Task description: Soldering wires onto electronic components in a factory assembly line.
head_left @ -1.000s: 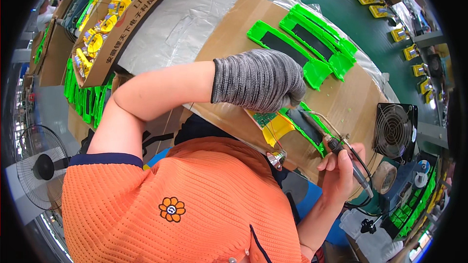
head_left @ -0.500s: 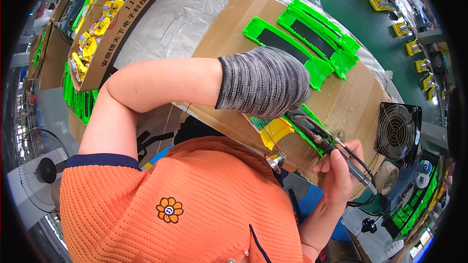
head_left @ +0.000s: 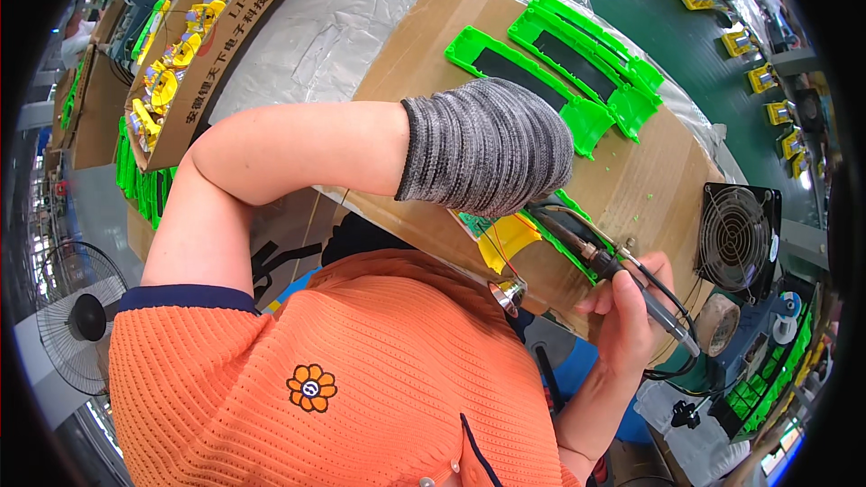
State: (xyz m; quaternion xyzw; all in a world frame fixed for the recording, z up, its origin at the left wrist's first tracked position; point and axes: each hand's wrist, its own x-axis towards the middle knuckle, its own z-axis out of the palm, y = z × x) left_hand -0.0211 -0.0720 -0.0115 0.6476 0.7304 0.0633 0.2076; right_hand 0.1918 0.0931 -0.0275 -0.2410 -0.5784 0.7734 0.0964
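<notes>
My left hand (head_left: 496, 146), in a grey striped knit glove, is bent down over a green plastic housing (head_left: 580, 266) on the board. Its fingers are hidden beneath the glove's back. My right hand (head_left: 629, 311) is closed around the grey and black handle of a soldering iron (head_left: 668, 320), whose metal shaft points up-left to below the glove; its tip is hidden. Beside the housing lie a yellow plastic part (head_left: 518, 242) and a green circuit board (head_left: 474, 225). Thin red and black wires run near a shiny reflector cup (head_left: 508, 296) at the table's near edge.
Two green housings with dark panels (head_left: 523, 75) lie farther back on the wooden board (head_left: 406, 50). At the right stand a black fan (head_left: 735, 239) and a tape roll (head_left: 718, 326). A cardboard box (head_left: 230, 54) of yellow parts is at the left.
The whole view has shifted slightly. Both hands and the soldering iron stay in nearly the same places over the housing.
</notes>
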